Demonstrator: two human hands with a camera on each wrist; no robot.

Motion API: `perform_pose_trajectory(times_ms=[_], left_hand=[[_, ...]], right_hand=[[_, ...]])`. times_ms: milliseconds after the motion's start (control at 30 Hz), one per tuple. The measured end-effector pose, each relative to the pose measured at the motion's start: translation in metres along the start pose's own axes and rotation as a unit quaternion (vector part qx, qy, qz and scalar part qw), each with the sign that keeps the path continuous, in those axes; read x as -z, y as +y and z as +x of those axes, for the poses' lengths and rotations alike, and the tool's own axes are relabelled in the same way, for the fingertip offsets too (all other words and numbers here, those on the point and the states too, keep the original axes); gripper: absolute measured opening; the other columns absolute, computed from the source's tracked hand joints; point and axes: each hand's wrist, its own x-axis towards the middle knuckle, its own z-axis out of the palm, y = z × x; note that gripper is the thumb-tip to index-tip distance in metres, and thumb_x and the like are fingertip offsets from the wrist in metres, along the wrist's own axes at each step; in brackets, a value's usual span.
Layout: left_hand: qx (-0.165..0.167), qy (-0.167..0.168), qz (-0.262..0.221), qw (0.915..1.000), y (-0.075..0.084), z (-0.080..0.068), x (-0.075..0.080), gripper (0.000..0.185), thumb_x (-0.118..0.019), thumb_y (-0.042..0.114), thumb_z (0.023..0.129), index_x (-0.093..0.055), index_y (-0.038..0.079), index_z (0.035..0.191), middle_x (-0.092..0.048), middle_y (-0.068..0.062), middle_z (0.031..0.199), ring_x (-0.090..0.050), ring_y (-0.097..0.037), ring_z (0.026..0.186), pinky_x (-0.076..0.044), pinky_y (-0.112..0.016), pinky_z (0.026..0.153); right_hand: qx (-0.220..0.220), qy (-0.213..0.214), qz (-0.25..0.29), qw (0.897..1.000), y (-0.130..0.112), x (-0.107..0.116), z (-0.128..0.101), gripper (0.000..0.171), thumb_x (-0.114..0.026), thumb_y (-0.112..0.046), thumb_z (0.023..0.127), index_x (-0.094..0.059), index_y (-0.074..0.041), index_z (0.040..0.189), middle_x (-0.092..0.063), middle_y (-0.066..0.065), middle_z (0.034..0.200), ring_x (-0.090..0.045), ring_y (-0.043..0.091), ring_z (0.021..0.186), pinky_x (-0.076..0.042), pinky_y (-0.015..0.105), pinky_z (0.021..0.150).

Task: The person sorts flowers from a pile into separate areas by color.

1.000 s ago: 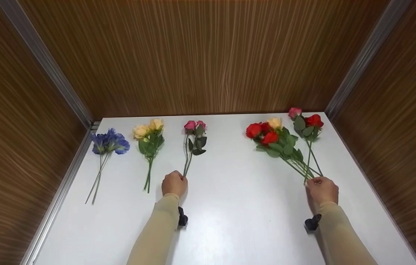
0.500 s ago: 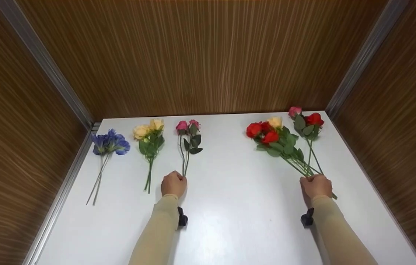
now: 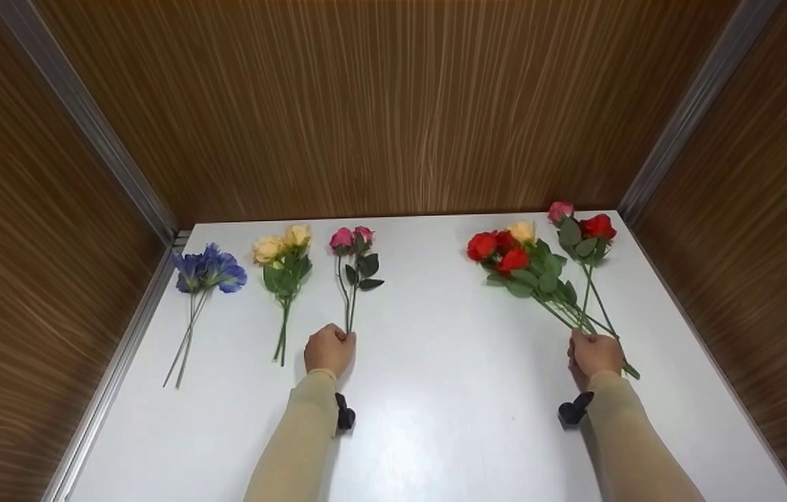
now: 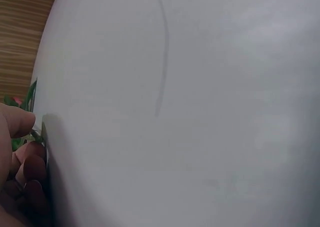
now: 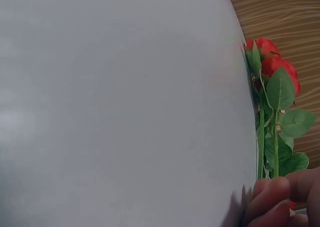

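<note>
My left hand (image 3: 330, 351) pinches the lower stems of two pink roses (image 3: 341, 240) that lie with their heads toward the back wall. In the left wrist view a bit of green stem (image 4: 36, 136) shows between its thumb and finger. My right hand (image 3: 597, 353) holds the stems of a bunch of red roses (image 3: 482, 247) with one yellow rose (image 3: 521, 232) among them. Stem ends stick out past its right side. In the right wrist view the fingertips are around green stems (image 5: 275, 152) below red blooms. Beside the bunch lie a pink rose (image 3: 560, 211) and another red rose (image 3: 599, 226), their stems crossing.
Farther left on the white table (image 3: 435, 418) are yellow roses (image 3: 269, 249) with crossed stems. Blue flowers (image 3: 205, 270) lie beyond them, near the left edge. Wood-patterned panels (image 3: 393, 104) rise at the back and on both sides.
The pink roses' heads have swung left while my left hand stays almost in place. My right hand has shifted left along the stems, uncovering their ends on its right.
</note>
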Motion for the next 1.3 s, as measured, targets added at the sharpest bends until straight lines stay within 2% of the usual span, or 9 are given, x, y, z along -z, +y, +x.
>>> perform_pose_trajectory(times_ms=[200, 367, 533, 700, 967, 1067, 1200, 1300], left_hand=[[-0.014, 0.008, -0.006, 0.9999, -0.006, 0.002, -0.004, 0.02, -0.069, 0.027, 0.087, -0.064, 0.012, 0.074, -0.062, -0.001, 0.068, -0.059, -0.022, 0.065, -0.048, -0.041, 0.067], [-0.011, 0.0, -0.025, 0.9996, -0.01, 0.002, -0.004, 0.019, -0.069, 0.028, 0.087, -0.065, 0.013, 0.076, -0.062, 0.001, 0.07, -0.059, -0.02, 0.067, -0.047, -0.04, 0.067], [-0.003, -0.002, -0.028, 0.9996, -0.012, 0.002, -0.001, 0.02, -0.068, 0.028, 0.087, -0.064, 0.013, 0.075, -0.061, 0.001, 0.069, -0.057, -0.02, 0.065, -0.046, -0.039, 0.066], [-0.005, 0.003, -0.025, 0.9997, -0.013, 0.001, -0.001, 0.02, -0.068, 0.027, 0.088, -0.064, 0.013, 0.075, -0.061, 0.0, 0.068, -0.057, -0.02, 0.065, -0.046, -0.04, 0.067], [-0.008, -0.001, -0.028, 0.9996, -0.01, -0.003, -0.004, 0.019, -0.068, 0.026, 0.088, -0.064, 0.012, 0.077, -0.061, 0.0, 0.07, -0.058, -0.02, 0.067, -0.047, -0.04, 0.068], [-0.003, -0.004, -0.031, 0.9995, -0.012, -0.004, -0.005, 0.019, -0.068, 0.027, 0.088, -0.064, 0.013, 0.076, -0.061, 0.001, 0.069, -0.057, -0.019, 0.065, -0.046, -0.039, 0.067], [-0.011, 0.01, -0.032, 0.9994, -0.016, -0.001, -0.007, 0.02, -0.068, 0.028, 0.088, -0.064, 0.014, 0.075, -0.061, 0.002, 0.068, -0.057, -0.018, 0.064, -0.046, -0.039, 0.066], [-0.014, 0.013, -0.036, 0.9992, -0.016, 0.001, -0.007, 0.02, -0.068, 0.029, 0.088, -0.064, 0.014, 0.076, -0.061, 0.002, 0.068, -0.057, -0.018, 0.064, -0.046, -0.039, 0.067]], right_hand=[[-0.019, -0.025, 0.085, 0.996, 0.0, -0.002, 0.003, 0.045, -0.046, -0.041, 0.099, -0.062, 0.001, 0.104, -0.062, 0.0, 0.072, -0.06, 0.011, 0.061, -0.053, 0.027, 0.059], [-0.033, -0.043, 0.166, 0.985, -0.001, -0.003, 0.002, 0.043, -0.048, -0.037, 0.1, -0.06, 0.004, 0.107, -0.061, 0.0, 0.071, -0.058, 0.008, 0.058, -0.053, 0.027, 0.058], [-0.043, -0.05, 0.204, 0.977, 0.0, -0.007, -0.003, 0.04, -0.05, -0.033, 0.1, -0.058, 0.005, 0.109, -0.061, 0.0, 0.074, -0.057, 0.008, 0.06, -0.053, 0.025, 0.06], [-0.042, -0.046, 0.205, 0.977, 0.004, -0.011, -0.006, 0.039, -0.049, -0.032, 0.101, -0.058, 0.005, 0.108, -0.06, 0.0, 0.075, -0.057, 0.008, 0.061, -0.053, 0.025, 0.061], [-0.059, -0.05, 0.237, 0.968, 0.012, -0.01, -0.007, 0.036, -0.043, -0.029, 0.103, -0.055, 0.004, 0.112, -0.06, 0.001, 0.078, -0.057, 0.008, 0.062, -0.053, 0.026, 0.061], [-0.06, -0.046, 0.229, 0.97, 0.014, -0.011, -0.007, 0.035, -0.041, -0.027, 0.103, -0.056, 0.005, 0.112, -0.06, 0.001, 0.079, -0.057, 0.008, 0.062, -0.053, 0.026, 0.06], [-0.04, -0.048, 0.225, 0.972, 0.012, -0.011, -0.005, 0.036, -0.039, -0.024, 0.104, -0.054, 0.007, 0.115, -0.059, 0.002, 0.081, -0.057, 0.009, 0.065, -0.052, 0.026, 0.06], [-0.035, -0.052, 0.242, 0.968, 0.011, -0.011, -0.005, 0.035, -0.038, -0.023, 0.105, -0.052, 0.007, 0.118, -0.059, 0.002, 0.083, -0.056, 0.008, 0.066, -0.052, 0.025, 0.061]])
